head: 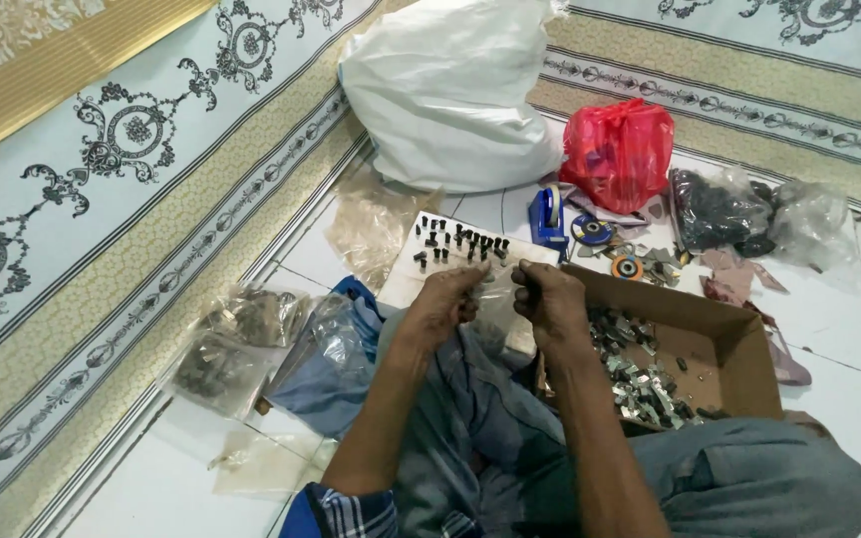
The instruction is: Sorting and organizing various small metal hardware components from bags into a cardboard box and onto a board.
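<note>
Small part, dark, pinched between the two hands above the lap, just in front of the white board (406, 284); too small to tell its exact shape. Judged light, rigid and easily dropped; best taken at its ends by fingertip pinch, as it offers no broad face.

Left hand (447, 299): fingers curled narrow, tips closed toward the part; whether they actually grip it cannot be told.

Right hand (548, 296): fingers likewise bunched narrow, tips meeting the left hand's; hold not clearly visible.

White board: lies on the floor just beyond the hands, carrying rows of small dark upright pieces (460, 242), standing apart from one another.

Cardboard box (739, 349): open, beside the right forearm, holding a loose heap of small metallic pieces (640, 379); probably sharp-edged and prone to scatter.

Blue tape dispenser (548, 219), tape rolls (592, 231): beyond the board.

Red plastic bag (618, 151), large white sack (450, 95), dark-filled clear bags (719, 211): farther back, soft and slumped.

Clear bags of parts (241, 344): on the tiled floor (849, 299) at left, near a patterned mat (102, 199).
</note>
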